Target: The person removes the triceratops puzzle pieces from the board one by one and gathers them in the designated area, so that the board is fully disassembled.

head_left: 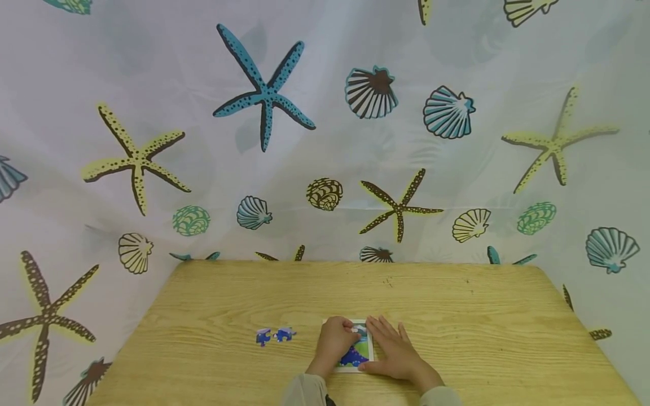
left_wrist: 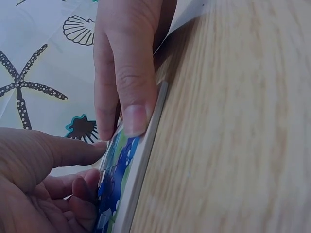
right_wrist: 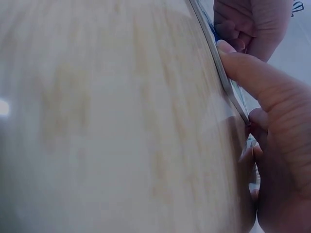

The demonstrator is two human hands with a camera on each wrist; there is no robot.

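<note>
Over the left side of the white-rimmed puzzle board (head_left: 348,370), the left hand (head_left: 335,341) sits with its fingers bent in; from where I stand, I can't tell whether they pinch a piece or merely touch the surface. At the board's right edge, the right hand (head_left: 398,352) lies with its fingers straight and its thumb on the rim, close to the nearer corner. Deep blue and green show on the board between the two. Pale sleeves (head_left: 440,396) reach in from the board's near side. Left of the board, well apart from it, lie two bluish jigsaw pieces (head_left: 285,334), side by side. Beneath the board is a wood-grain table (head_left: 482,327); beyond it hangs whitish cloth (head_left: 330,152) printed with starfish and shells.
</note>
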